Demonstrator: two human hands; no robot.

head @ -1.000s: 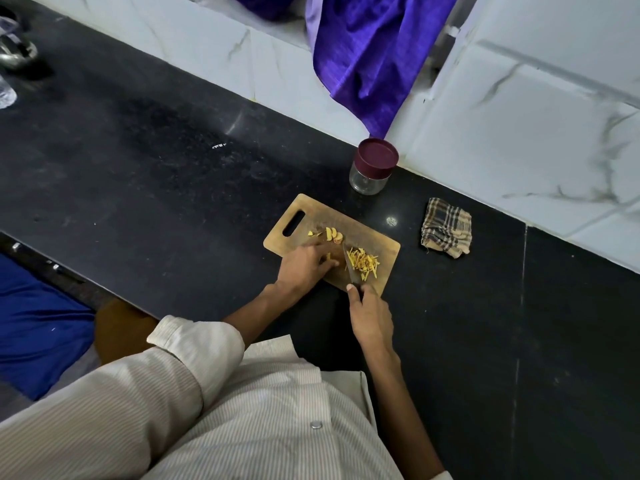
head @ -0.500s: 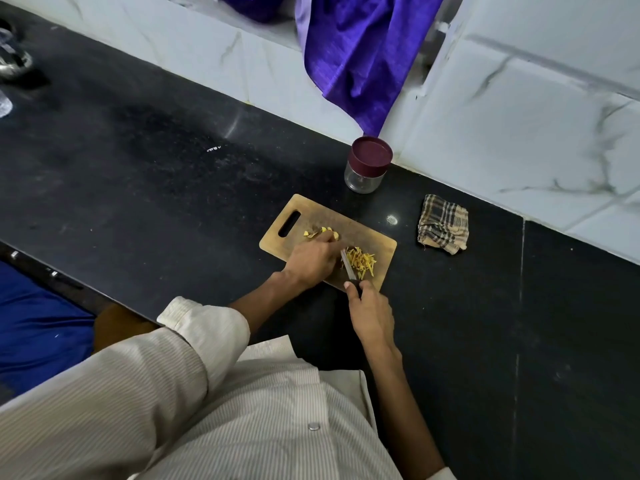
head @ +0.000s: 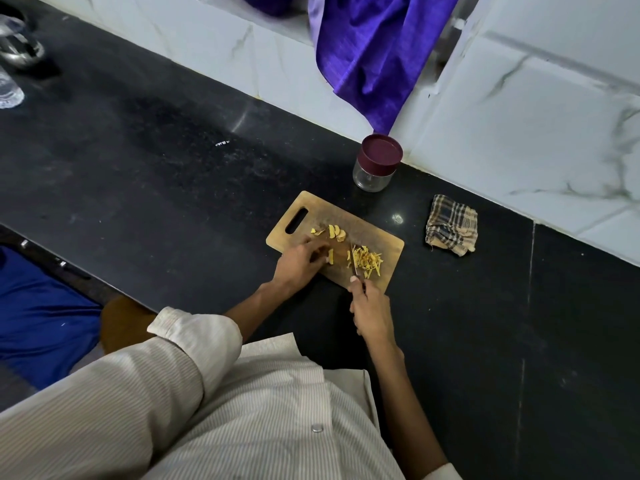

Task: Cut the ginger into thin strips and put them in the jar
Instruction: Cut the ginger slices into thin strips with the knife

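On the black table [head: 173, 188] lies a wooden cutting board [head: 381, 242], the landmark here. The left hand [head: 298, 265] rests on the board's near-left part, its grip pinching a ginger piece [head: 330, 256]. The right hand [head: 372, 310], at the board's near edge, has its grip clamped on a knife [head: 354, 263], the blade beside a pile of ginger strips [head: 369, 261]. Ginger slices [head: 336, 233] lie near the board's handle slot. The lidded jar [head: 375, 164] stands just behind the board.

You're at a black stone counter [head: 145, 174]. On it lie a wooden cutting board [head: 388, 247] at centre, a lidded jar [head: 375, 164] above it, a checked cloth [head: 450, 225] to the right, and glassware [head: 14, 53] at the upper left.
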